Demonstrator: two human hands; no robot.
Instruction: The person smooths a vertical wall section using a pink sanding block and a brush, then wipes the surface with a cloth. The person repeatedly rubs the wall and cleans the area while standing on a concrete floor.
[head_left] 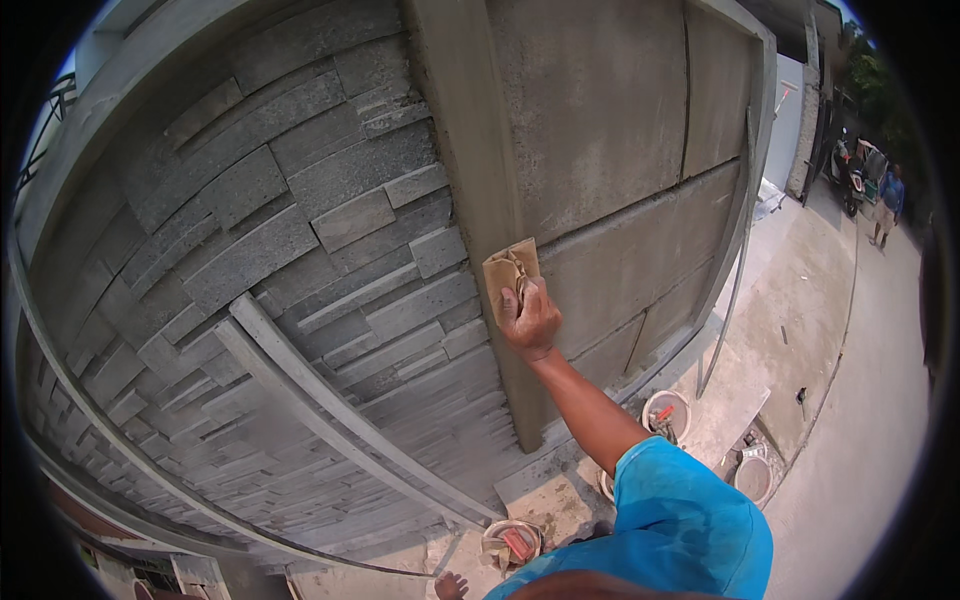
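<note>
My right hand (533,318) is closed around a folded piece of brown paper (512,264), which looks like thick sack paper. It presses the paper against a smooth, grey plastered strip (478,165) that runs down the wall. To the left of this strip is rough grey stone cladding (350,217) laid in uneven blocks; to its right are flat cement panels (600,110) divided by grooves. My left hand (450,586) shows low at the bottom edge, with its fingers apart and nothing visible in it.
Two long straight bars (330,400) lean against the stone cladding. On the ground stand a bucket (512,543) with a red-handled tool, another bucket (666,416) and a third bucket (753,478). A thin pole (728,290) leans at the right. A person (888,205) is near a parked motorbike (850,175).
</note>
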